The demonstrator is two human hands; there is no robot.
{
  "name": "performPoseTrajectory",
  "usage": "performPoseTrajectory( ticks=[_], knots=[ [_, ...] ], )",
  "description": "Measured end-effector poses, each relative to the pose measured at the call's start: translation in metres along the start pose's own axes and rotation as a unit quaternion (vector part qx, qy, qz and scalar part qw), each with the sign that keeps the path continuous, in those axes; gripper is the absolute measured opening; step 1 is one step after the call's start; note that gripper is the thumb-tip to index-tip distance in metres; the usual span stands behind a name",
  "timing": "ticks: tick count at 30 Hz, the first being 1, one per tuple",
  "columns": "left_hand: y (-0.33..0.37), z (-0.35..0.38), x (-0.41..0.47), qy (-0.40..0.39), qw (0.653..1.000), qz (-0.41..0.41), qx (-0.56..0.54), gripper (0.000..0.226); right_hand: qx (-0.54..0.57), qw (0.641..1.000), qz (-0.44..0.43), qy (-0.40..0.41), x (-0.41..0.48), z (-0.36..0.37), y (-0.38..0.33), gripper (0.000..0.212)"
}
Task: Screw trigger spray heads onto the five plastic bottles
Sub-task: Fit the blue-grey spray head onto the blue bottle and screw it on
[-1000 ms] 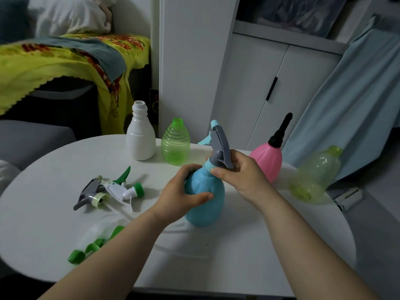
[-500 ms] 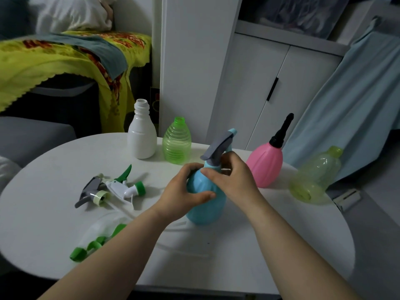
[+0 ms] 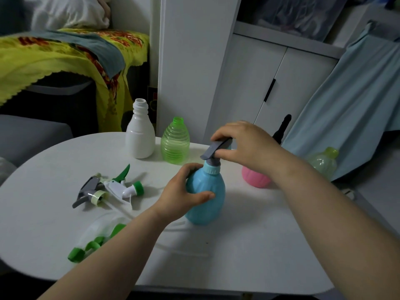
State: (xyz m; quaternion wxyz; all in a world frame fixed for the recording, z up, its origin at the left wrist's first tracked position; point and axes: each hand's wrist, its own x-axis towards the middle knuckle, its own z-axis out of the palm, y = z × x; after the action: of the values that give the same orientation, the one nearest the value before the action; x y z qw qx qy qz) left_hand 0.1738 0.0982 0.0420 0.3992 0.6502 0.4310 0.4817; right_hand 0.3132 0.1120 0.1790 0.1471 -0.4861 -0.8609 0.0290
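Landmark: blue bottle (image 3: pixel 205 195), upright on tabletop (image 3: pixel 249 245).
Left hand (image 3: pixel 181 195): fingers wrapped round bottle's body.
Right hand (image 3: pixel 244 144): directly above neck, fingers clamped on grey spray head (image 3: pixel 213 149).
Turning axis: vertical.

On the desk (image 3: pixel 249 245), one bottle (image 3: pixel 207 198) stands near the middle, gripped at its body by the left hand (image 3: pixel 184 195), with the right hand (image 3: pixel 244 144) on the spray head (image 3: pixel 215 149) atop it. Behind it to the left stand two open bottles (image 3: pixel 140 135) (image 3: pixel 175 141) side by side. Loose spray heads (image 3: pixel 108 187) lie at the left, another (image 3: pixel 95 241) nearer the front edge. Two further bottles (image 3: pixel 256 177) (image 3: pixel 322 162) sit behind the right arm.
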Motion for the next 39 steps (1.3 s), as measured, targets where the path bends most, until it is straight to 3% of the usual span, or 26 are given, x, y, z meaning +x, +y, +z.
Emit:
performPoseTrajectory(
  ticks=[4, 10, 13, 16, 20, 23, 27, 29, 32, 34, 39],
  knots=[
    [-0.001, 0.001, 0.0, 0.005, 1.0, 0.008, 0.005, 0.054, -0.047, 0.998, 0.048, -0.008, 0.003, -0.001, -0.007, 0.019],
    [-0.001, 0.004, 0.0, 0.018, 1.0, 0.013, 0.003, 0.055, -0.098, 0.991, 0.09, -0.032, 0.004, 0.004, -0.019, 0.037],
    [-0.001, 0.002, 0.0, 0.016, 1.0, 0.013, -0.001, 0.055, 0.006, 0.988, 0.112, -0.102, 0.001, -0.007, -0.022, 0.049],
    [-0.001, 0.002, -0.001, 0.011, 1.0, 0.011, -0.005, 0.054, 0.129, 0.973, 0.142, -0.125, 0.001, -0.026, -0.014, 0.039],
    [0.0, 0.004, -0.001, 0.013, 1.0, 0.013, -0.003, 0.055, 0.138, 0.96, 0.154, -0.187, -0.001, -0.032, -0.007, 0.041],
    [0.0, 0.005, -0.001, 0.015, 1.0, 0.014, 0.0, 0.055, 0.106, 0.964, 0.166, -0.179, 0.004, -0.02, -0.015, 0.045],
    [0.0, 0.002, -0.001, 0.008, 1.0, 0.01, -0.014, 0.054, 0.111, 0.975, 0.142, -0.13, 0.011, -0.018, -0.018, 0.033],
    [0.0, 0.002, -0.001, 0.001, 1.0, 0.008, -0.014, 0.054, 0.113, 0.982, 0.114, -0.104, 0.011, -0.025, -0.009, 0.038],
    [0.001, 0.003, 0.0, 0.001, 1.0, 0.008, -0.01, 0.055, 0.019, 0.981, 0.042, -0.187, 0.009, -0.028, 0.007, 0.059],
    [0.001, 0.003, 0.0, 0.005, 1.0, 0.009, -0.008, 0.055, 0.02, 0.972, 0.009, -0.235, 0.006, -0.024, 0.007, 0.058],
    [0.0, 0.003, 0.0, 0.004, 1.0, 0.013, -0.002, 0.055, 0.053, 0.979, 0.021, -0.195, 0.011, -0.017, 0.006, 0.038]
  ],
)
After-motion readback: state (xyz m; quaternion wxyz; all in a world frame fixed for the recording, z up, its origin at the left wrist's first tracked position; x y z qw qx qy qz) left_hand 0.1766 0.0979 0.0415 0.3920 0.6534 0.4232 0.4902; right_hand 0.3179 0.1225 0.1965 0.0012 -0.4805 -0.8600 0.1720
